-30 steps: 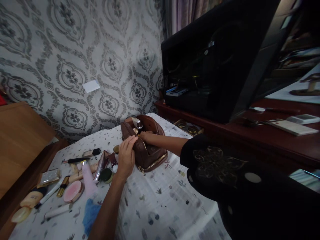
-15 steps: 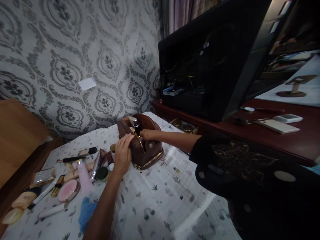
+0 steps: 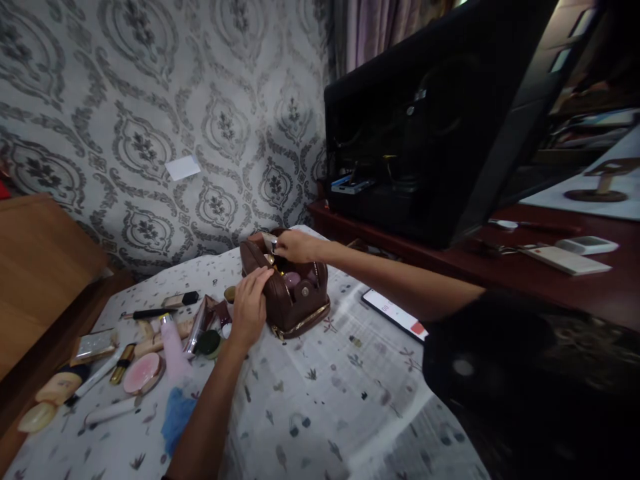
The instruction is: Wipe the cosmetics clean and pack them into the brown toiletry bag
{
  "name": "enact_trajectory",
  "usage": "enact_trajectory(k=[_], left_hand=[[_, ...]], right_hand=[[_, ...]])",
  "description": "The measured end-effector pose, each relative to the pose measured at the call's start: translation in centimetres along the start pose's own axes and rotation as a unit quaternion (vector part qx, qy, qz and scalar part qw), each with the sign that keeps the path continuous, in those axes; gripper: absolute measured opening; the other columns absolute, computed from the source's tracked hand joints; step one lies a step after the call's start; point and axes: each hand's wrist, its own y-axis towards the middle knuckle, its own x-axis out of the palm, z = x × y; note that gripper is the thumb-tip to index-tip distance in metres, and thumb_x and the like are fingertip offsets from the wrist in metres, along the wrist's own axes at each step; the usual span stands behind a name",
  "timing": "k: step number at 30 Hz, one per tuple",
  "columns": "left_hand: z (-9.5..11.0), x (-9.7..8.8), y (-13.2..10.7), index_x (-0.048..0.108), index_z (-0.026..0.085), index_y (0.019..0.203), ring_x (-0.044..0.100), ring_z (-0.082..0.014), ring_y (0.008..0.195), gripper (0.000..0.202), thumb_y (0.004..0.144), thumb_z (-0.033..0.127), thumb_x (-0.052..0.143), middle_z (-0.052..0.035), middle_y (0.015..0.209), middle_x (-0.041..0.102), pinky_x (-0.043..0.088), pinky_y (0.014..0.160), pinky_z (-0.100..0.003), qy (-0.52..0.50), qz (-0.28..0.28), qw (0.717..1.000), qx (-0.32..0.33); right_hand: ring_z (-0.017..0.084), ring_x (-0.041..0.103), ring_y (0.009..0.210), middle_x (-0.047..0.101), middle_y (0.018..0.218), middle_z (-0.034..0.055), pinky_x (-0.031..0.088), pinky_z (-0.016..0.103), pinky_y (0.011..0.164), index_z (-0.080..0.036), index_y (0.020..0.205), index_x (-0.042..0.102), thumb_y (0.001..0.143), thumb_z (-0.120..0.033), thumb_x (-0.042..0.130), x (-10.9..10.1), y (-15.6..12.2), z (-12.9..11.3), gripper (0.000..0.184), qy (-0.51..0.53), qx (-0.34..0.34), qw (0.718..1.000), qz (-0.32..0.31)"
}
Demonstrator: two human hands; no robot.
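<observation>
A brown cosmetic bag [image 3: 293, 310] stands unzipped on the cloth-covered table. My left hand [image 3: 251, 308] is closed on the near left edge of its opening. Over the bag's mouth, my right hand [image 3: 295, 247] pinches the silver cap of a small bottle [image 3: 274, 247]; the bottle's lower part is hidden in the bag. A pink round item [image 3: 291, 280] shows inside. To the left of my left hand lie a dark green-lidded jar [image 3: 209, 343], a shiny pink tube [image 3: 201, 325] and a dark red tube [image 3: 221, 312].
Several cosmetics spread to the left, among them a pink compact [image 3: 143, 373], a pale pink bottle [image 3: 173, 347] and a blue cloth [image 3: 177, 417]. A phone [image 3: 393, 313] lies under my right forearm. A large black cabinet-like object [image 3: 400, 147] stands on the red-brown desk [image 3: 545, 293] at right.
My right hand has moved up from inside the bag to the silver-capped bottle at its back. My left hand stays on the edge. The phone has come into view, and the view has shifted slightly.
</observation>
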Motion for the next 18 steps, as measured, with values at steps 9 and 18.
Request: enact_trajectory(k=[9,18], left_hand=[[0.3,-1.0,0.5,0.05,0.016,0.136,0.048,-0.0204,0.134,0.052,0.088,0.005,0.032,-0.0115,0.139,0.057,0.036,0.116,-0.045,-0.052,-0.021,0.998,-0.015],[-0.1,-0.6,0.2,0.051,0.018,0.135,0.047,-0.0225,0.135,0.05,0.09,0.007,0.033,-0.012,0.14,0.056,0.036,0.116,-0.05,-0.068,-0.016,0.997,-0.014]], right_hand=[[0.013,0.07,0.07,0.074,0.083,0.0064,0.052,0.018,0.063,-0.01,0.101,0.067,0.095,-0.013,0.042,-1.7,-5.8,1.4,0.026,0.22,-0.018,0.966,0.133],[0.026,0.069,0.102,0.072,0.108,0.0142,0.054,0.029,0.082,-0.011,0.103,0.071,0.077,-0.018,0.076,3.4,-0.4,0.1,0.028,-0.011,0.001,0.996,-0.085]])
